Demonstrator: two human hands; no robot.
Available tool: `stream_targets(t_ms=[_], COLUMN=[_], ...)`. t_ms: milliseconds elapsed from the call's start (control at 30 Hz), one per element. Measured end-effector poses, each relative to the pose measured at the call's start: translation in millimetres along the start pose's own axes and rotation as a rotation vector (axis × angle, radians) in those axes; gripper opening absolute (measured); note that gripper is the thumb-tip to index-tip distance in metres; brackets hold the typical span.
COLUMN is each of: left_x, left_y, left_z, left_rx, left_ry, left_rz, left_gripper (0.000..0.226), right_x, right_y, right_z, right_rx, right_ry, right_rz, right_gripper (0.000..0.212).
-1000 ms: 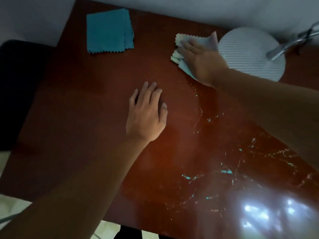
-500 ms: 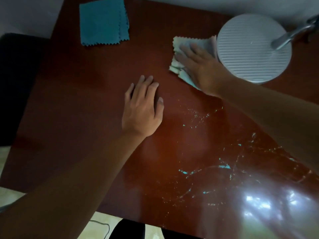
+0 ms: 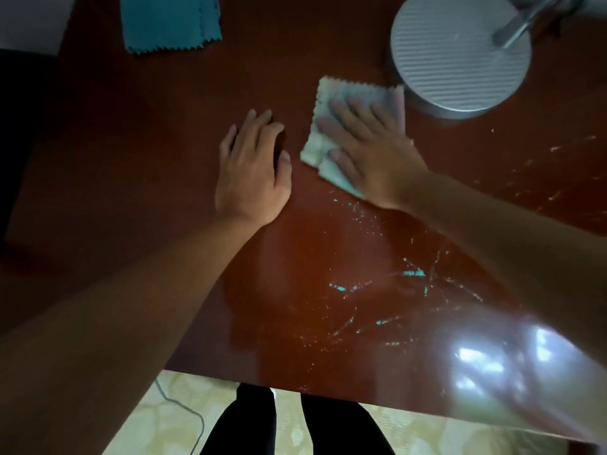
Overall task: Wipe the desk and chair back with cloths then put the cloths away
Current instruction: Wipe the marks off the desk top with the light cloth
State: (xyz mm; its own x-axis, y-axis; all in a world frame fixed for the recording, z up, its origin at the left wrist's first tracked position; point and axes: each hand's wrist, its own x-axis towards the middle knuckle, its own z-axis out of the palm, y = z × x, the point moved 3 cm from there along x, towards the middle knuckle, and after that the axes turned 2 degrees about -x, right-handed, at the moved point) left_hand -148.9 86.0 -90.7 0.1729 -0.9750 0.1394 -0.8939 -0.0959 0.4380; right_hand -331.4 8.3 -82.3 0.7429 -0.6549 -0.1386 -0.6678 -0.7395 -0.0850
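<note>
My right hand (image 3: 371, 152) covers a pale cloth (image 3: 323, 103); far left lies a teal cloth (image 3: 167, 21), on the reddish-brown desk (image 3: 131, 159); far right, a ribbed grey-white lamp base (image 3: 456, 57).

- The teal cloth (image 3: 169, 23) at the far left is cut off by the top edge.
- The pale cloth (image 3: 331, 103) lies mostly hidden under the right hand (image 3: 368, 152).
- The lamp base (image 3: 460, 54) is cropped at the top; its metal arm (image 3: 522, 23) runs out of view.
- The desk (image 3: 131, 159) runs off at the right edge, and glare blurs its near right corner.
</note>
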Motion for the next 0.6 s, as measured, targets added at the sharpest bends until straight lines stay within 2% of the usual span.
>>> stream_targets(t_ms=[100,167,267,400,500,600], left_x=[-14.3,-34.7,-73.4,-107.2,-114.9,-114.9], left_y=[5.4,11.2,14.7,8.6,11.0,14.7], left_z=[-4.8,-9.0,-12.1,-11.2,-8.4,-8.9], left_rx=[0.032,0.058,0.081,0.054,0.057,0.063], left_ry=[-0.012,-0.029,-0.066,-0.066,-0.056,-0.053], left_rz=[0.045,0.106,0.204,0.165,0.175,0.175], left_gripper=[0.038,0.036,0.038,0.04,0.04,0.039], right_x=[-50.2,-53.9,-19.3,-14.6,-65.1,-93.2], right_y=[-34.1,-28.6,1.0,2.8,-45.2,-62.3], right_z=[11.2,9.0,1.9,2.8,13.4,15.7], right_rx=[-0.034,-0.057,-0.04,-0.015,0.001,-0.019], right_ry=[-0.047,-0.113,-0.071,-0.025,-0.001,-0.077], right_rz=[-0.146,-0.187,-0.04,0.039,-0.061,-0.212], right_gripper=[0.057,0.059,0.059,0.057,0.056,0.054])
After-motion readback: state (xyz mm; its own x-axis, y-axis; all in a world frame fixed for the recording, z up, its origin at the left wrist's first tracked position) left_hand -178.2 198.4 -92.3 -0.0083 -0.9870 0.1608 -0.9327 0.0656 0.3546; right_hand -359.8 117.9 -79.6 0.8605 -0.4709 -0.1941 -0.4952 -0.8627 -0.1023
